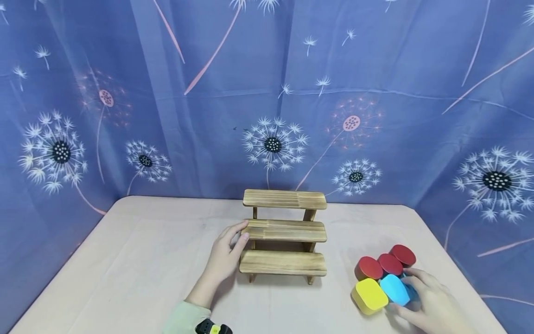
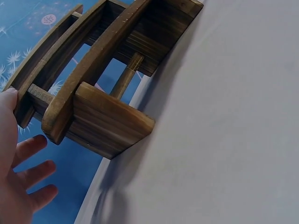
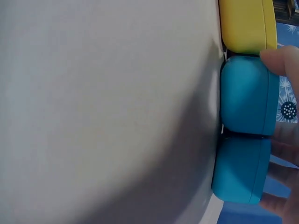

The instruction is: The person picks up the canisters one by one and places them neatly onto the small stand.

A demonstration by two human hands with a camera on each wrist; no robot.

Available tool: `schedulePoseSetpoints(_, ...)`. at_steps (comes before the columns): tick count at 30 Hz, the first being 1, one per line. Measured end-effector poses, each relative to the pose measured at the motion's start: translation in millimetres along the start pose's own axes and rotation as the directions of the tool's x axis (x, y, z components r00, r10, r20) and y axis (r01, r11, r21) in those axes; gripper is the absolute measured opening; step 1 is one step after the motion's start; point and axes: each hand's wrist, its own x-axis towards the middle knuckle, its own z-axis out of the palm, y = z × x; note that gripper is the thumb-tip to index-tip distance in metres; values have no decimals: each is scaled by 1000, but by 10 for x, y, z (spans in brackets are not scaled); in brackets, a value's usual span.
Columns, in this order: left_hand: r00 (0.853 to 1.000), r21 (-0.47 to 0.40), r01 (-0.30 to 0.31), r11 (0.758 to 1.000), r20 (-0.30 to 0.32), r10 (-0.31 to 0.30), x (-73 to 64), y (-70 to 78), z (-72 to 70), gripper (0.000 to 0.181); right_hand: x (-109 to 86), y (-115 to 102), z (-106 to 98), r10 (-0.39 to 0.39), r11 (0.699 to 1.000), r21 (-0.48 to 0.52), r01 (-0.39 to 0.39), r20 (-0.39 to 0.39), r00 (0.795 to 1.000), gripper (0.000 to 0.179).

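Note:
A three-tier wooden stand (image 1: 283, 263) sits in the middle of the table. My left hand (image 1: 227, 253) is at its left end, index finger and thumb touching the end of the middle shelf. The left wrist view shows the other fingers of that hand spread beside the stand, holding nothing. At the right, my right hand (image 1: 434, 301) has thumb and fingers round a blue box (image 3: 247, 95) with rounded corners. A second blue box (image 3: 240, 170) stands right beside it, near the other fingers. On the thumb's side is a yellow box (image 1: 369, 296).
Behind the blue and yellow boxes, three red-topped round boxes (image 1: 390, 264) form a slanting row. A pale cloth covers the table (image 1: 137, 260). Blue dandelion-print curtains (image 1: 208, 116) hang at the back and both sides.

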Motion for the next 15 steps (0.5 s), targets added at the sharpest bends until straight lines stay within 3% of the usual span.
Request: schedulePoseSetpoints(15, 1000, -19, 3, 1000, -8, -3, -7, -41, 35, 35, 1, 96, 21, -45, 998, 49, 51, -115, 992, 61)
